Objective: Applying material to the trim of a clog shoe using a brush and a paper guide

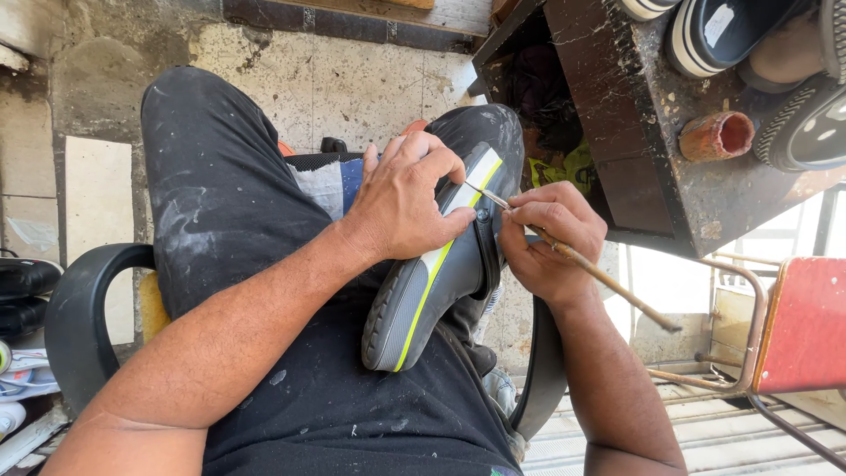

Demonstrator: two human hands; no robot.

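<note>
Both hands busy. Left hand [401, 203] clamps grey sandal [432, 282] against lap, sole edge up, steadying it. Right hand [546, 238] pinches thin brush [582, 269], tip at 11 o'clock touching sole seam. Stained surface [652, 150] at 2 o'clock.

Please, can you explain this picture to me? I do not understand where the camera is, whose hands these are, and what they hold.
The single picture comes from a camera worn on a person's head, looking down, so you see that person's own arms and lap. The person sits in a black armchair in dark, paint-flecked trousers. The left hand presses a grey shoe with a yellow-green stripe against the lap, sole side showing. The right hand has a pinching grip on a thin, stained brush stick, whose tip touches the shoe near the left fingers. To the right stands a dark, worn table with more shoes and a small rusty tin. A red stool is lower right.
</note>
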